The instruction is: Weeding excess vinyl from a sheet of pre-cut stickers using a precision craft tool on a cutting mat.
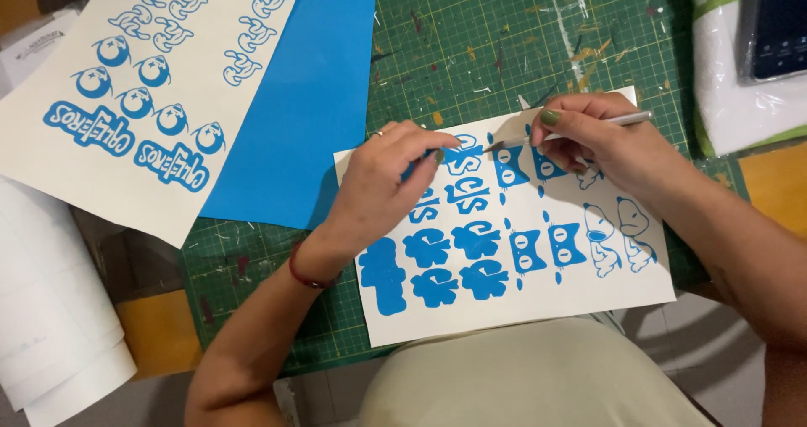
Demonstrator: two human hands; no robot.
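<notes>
A white backing sheet [580, 297] with blue vinyl cut-outs of leaf shapes, cat faces and dog figures lies on the green cutting mat [487, 40]. My left hand [382, 187] rests on the sheet's upper left part, its fingertips pinched on a bit of blue vinyl near the lettering. My right hand [601, 141] holds a thin silver weeding tool [580, 129] like a pen, with its tip on the sheet close to my left fingertips.
A larger white sheet [76, 154] with blue cut shapes lies at the upper left, overlapping a plain blue sheet [311, 99]. White paper rolls [50, 326] sit at the left edge. A dark tablet [777, 23] on white cloth is at the upper right.
</notes>
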